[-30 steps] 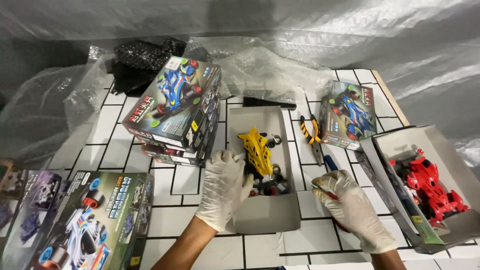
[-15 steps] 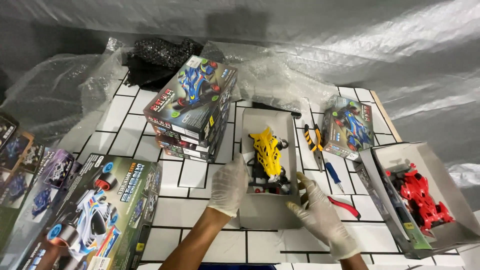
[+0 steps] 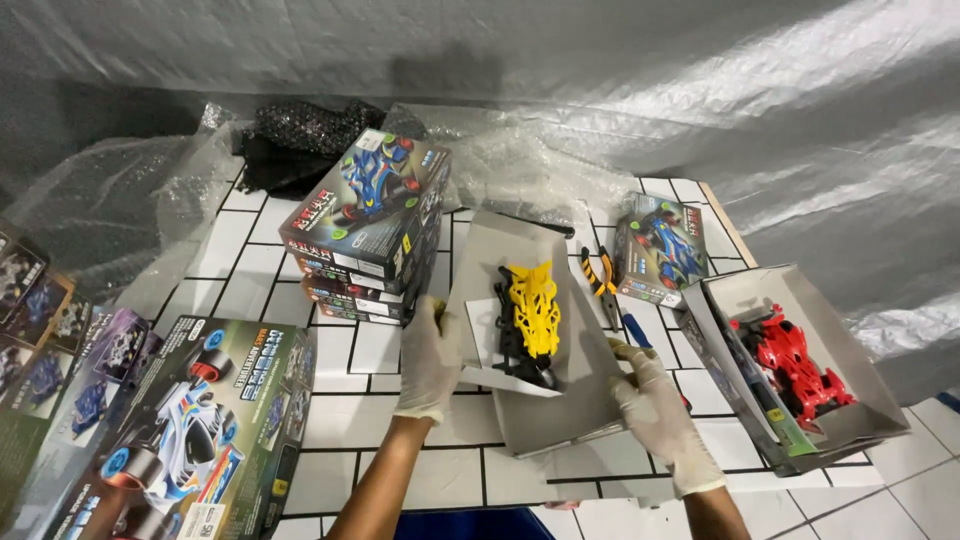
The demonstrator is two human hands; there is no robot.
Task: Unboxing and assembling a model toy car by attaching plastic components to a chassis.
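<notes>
Both bare forearms reach up from the bottom edge. The white-gloved left hand [image 3: 430,355] is raised, fingers curled in a grip. The white-gloved right hand [image 3: 655,405] is lower, fingers bent, thumb up.

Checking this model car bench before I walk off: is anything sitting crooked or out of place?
Yes. The grey open box with the yellow model car is tipped up off the tiled table, held by the left hand and right hand. The stack of blue car boxes sits skewed to the tile lines.
</notes>
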